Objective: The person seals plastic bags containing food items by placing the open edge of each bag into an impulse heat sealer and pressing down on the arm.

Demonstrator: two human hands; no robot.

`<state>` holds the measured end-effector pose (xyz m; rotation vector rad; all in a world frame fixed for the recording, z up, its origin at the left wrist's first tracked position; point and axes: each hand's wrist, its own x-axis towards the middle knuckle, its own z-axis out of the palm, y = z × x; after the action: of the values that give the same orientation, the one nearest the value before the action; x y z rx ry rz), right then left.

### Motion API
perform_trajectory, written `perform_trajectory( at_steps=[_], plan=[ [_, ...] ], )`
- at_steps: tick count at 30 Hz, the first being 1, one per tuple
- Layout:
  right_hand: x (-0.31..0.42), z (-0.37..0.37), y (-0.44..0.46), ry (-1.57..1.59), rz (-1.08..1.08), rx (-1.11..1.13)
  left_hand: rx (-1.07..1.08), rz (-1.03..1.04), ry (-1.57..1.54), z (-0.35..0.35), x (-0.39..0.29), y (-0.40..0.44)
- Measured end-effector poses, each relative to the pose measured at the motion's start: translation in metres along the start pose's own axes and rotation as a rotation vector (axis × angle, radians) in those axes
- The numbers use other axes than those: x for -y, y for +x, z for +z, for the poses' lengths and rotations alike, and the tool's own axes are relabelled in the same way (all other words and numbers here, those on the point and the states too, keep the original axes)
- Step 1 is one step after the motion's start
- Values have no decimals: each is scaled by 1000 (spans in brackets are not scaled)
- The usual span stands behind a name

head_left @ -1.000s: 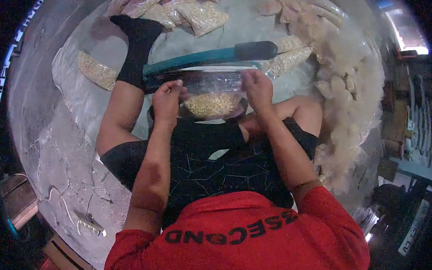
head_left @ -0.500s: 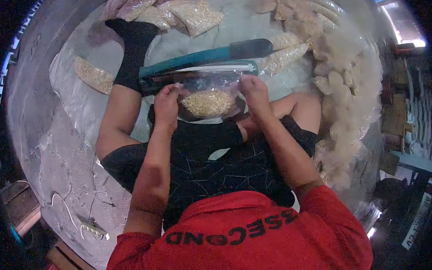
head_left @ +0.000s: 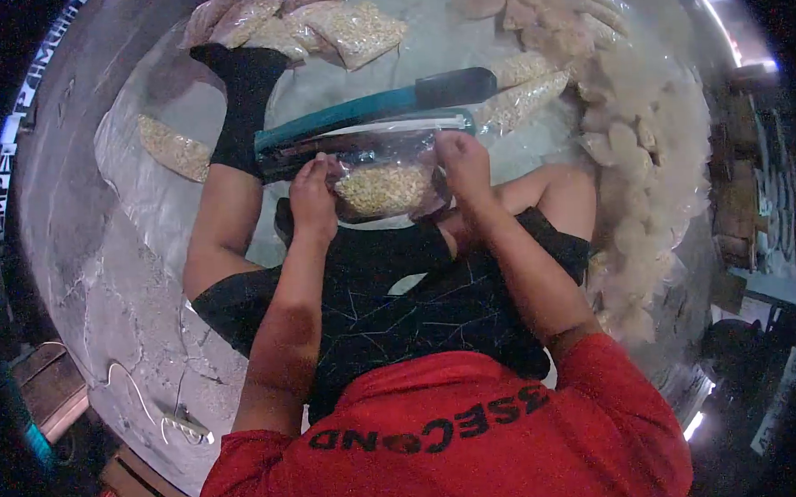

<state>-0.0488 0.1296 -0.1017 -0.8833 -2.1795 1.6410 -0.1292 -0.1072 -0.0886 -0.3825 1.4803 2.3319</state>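
Note:
A clear plastic bag of pale yellowish pieces, perhaps beans or grains, hangs between my hands above my lap. My left hand pinches its upper left corner. At the upper right corner, my right hand has its fingers closed on the plastic. Just beyond the bag's top edge lies a teal hand-press bag sealer with a dark handle end and a pale strip along its base. The bag's top edge is close to that strip; whether it touches I cannot tell.
Filled bags are piled at the far left, and one filled bag lies left of my leg. More bags rest right of the sealer. A long heap of bags lines the right side. A power strip sits lower left.
Both hands keep their grip on the bag's corners, and the bag stays almost in place before the sealer. The view has shifted slightly.

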Motion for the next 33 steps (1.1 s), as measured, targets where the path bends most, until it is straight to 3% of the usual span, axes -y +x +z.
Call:
perform_trajectory(
  at_steps=[6,8,11,17,30,33],
  plan=[
    [-8,4,6,164,11,31,-8,-15,37,2,3,5],
    [-3,5,6,115,68,1,-23,39,208,7,-4,2],
    [3,8,8,-57,38,-111,-32,-11,81,-1,8,19],
    [21,4,4,-231,25,-107,-30,-16,134,-2,7,24],
    [10,8,10,-194,-8,-152,-34,-69,120,7,-5,18],
    [10,0,6,-255,26,-145,-101,14,161,15,-9,14]
  ],
)
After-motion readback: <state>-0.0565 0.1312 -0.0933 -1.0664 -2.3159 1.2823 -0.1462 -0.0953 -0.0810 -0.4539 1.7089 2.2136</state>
